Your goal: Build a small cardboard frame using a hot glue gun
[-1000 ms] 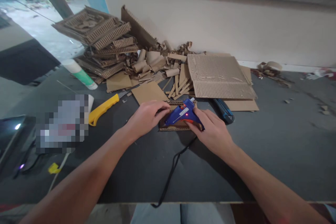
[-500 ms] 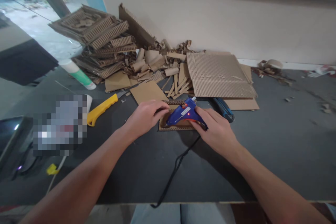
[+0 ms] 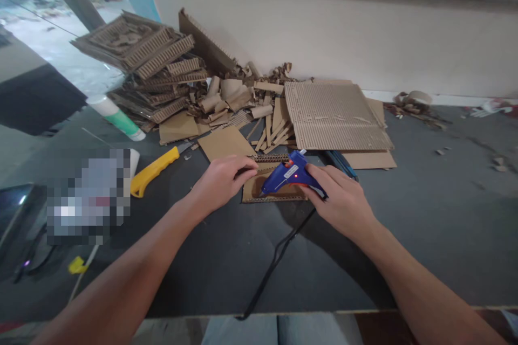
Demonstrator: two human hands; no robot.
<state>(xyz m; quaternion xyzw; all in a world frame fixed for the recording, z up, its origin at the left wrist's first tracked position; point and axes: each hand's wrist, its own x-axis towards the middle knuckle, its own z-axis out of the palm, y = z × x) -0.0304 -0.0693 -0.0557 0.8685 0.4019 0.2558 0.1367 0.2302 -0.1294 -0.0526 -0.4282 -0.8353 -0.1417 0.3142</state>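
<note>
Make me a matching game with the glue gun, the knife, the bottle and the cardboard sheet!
Things:
1. blue plastic glue gun
2. yellow-handled utility knife
3. white and green bottle
4. big ribbed cardboard sheet

Places:
A. lying beside the cardboard stack
B. flat near the wall
C. in the right hand
D. lying left of the left hand

Pairs: 1-C, 2-D, 3-A, 4-B

Dark table (image 3: 424, 226) carries cardboard scraps (image 3: 226, 102), a corrugated sheet (image 3: 332, 116), yellow knife (image 3: 156, 170), perhaps glue bottle (image 3: 117, 117).
</note>
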